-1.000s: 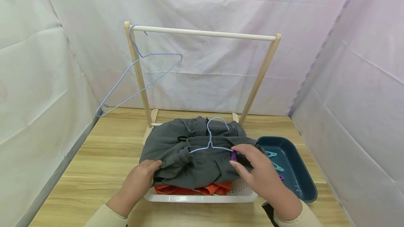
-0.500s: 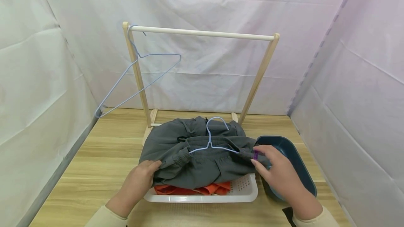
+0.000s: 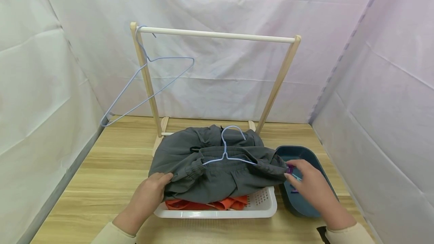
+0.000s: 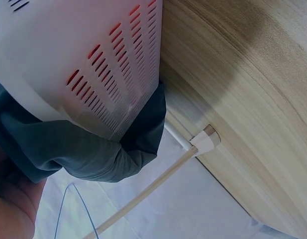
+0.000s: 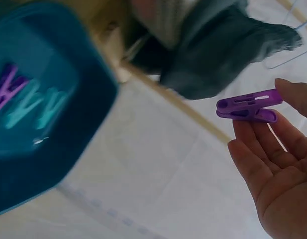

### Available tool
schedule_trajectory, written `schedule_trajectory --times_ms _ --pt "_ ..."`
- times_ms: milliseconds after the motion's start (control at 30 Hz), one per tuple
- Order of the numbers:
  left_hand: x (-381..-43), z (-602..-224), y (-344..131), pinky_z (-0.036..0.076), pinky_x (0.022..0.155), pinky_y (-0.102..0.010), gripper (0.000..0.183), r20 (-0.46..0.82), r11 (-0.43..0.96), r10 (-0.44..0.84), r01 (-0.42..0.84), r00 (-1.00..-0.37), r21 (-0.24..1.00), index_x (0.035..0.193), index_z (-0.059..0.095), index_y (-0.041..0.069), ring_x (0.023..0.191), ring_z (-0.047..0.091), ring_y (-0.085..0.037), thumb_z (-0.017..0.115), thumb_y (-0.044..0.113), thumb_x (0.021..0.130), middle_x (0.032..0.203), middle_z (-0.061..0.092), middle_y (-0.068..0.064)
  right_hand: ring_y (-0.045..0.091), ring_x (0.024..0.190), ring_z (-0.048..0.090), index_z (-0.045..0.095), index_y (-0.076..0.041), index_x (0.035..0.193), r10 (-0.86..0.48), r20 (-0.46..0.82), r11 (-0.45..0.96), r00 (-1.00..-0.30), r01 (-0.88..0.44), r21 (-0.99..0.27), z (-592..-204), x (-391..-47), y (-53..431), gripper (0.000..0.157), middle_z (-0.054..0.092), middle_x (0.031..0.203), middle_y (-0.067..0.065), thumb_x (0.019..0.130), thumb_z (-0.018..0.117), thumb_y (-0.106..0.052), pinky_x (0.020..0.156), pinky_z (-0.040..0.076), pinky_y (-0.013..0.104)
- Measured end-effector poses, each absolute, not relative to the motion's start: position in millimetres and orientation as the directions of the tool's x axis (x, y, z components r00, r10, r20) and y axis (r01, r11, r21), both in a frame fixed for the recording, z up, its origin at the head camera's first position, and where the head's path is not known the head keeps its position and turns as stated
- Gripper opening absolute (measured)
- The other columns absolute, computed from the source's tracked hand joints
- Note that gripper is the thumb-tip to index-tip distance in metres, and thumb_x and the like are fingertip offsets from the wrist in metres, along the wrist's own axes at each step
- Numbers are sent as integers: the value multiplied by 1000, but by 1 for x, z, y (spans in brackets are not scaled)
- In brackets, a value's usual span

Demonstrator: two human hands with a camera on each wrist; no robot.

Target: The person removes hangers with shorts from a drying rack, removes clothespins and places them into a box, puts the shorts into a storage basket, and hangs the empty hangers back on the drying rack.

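Dark grey trousers (image 3: 223, 180) with an elastic waistband lie bunched over a white basket (image 3: 217, 214). A light blue hanger (image 3: 225, 155) sits inside the waist, its hook standing out at the top. My left hand (image 3: 147, 195) grips the left side of the trousers; in the left wrist view the cloth (image 4: 88, 152) hides most of the fingers. At the right end of the waistband, my right hand (image 3: 310, 183) pinches a purple clothespin (image 5: 248, 107) between thumb and fingers. In the right wrist view a gap shows between clothespin and cloth.
A dark blue tray (image 3: 330, 183) stands right of the basket, holding teal clothespins (image 5: 51, 107) and another purple one (image 5: 8, 89). Orange cloth (image 3: 223, 202) lies in the basket. Behind is a wooden rack (image 3: 217, 35) with a bare blue hanger (image 3: 149, 97) at its left end.
My right hand has moved right with the purple clothespin, from the hanger's right arm to the waistband's right end, over the tray. My left hand stays put.
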State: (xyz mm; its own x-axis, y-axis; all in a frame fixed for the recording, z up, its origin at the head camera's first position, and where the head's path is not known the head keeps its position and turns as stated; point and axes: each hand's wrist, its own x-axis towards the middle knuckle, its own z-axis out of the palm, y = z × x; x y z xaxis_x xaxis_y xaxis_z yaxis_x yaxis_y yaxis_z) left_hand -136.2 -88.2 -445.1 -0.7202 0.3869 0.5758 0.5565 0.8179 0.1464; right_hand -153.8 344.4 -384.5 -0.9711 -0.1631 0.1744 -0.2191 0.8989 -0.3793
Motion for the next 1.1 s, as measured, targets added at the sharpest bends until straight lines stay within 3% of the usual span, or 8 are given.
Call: schedule_trajectory --times_ms 100,333,467,667,900,1100 --pt "-136 -446 -88 56 61 -31 43 579 818 387 557 -718 144 91 68 3 71 64 -20 75 -21 56 78 66 -6 26 86 61 62 5 115 -147 116 913 -982 -180 -367 -394 -158 355 39 63 104 15 82 76 -10 73 53 49" --pt "-136 -444 -88 56 61 -31 44 574 820 389 555 -720 140 91 68 2 71 64 -20 75 -21 55 78 66 -6 27 88 61 63 4 113 -115 -51 933 -992 -90 -347 -416 -168 378 36 63 99 12 82 75 -12 77 52 51" --pt "-136 -444 -88 56 61 -31 44 579 818 390 558 -716 139 91 67 2 71 64 -20 74 -21 55 78 66 -6 23 82 61 64 4 109 -118 -151 937 -981 -59 -345 -432 -171 389 31 63 92 10 82 74 -9 71 52 45" --pt "-136 -444 -88 56 60 -31 43 587 814 392 564 -708 138 91 67 2 71 64 -21 74 -21 55 78 66 -7 16 72 57 66 0 95 -140 -207 947 -968 -70 -313 -458 -171 401 19 62 79 3 79 75 -5 64 52 39" --pt "-137 -444 -87 56 60 -31 42 594 817 390 562 -704 129 91 67 1 70 63 -21 72 -22 57 77 66 -7 19 77 60 68 0 99 -110 -286 961 -952 -29 -274 -474 -175 410 20 65 84 5 80 73 -4 71 53 47" --pt "-137 -444 -87 56 59 -30 42 592 816 392 563 -704 129 90 67 2 70 63 -20 73 -22 57 77 65 -7 15 69 53 67 -5 85 -131 -313 965 -941 -49 -258 -485 -175 413 10 61 76 1 79 71 0 64 51 41"
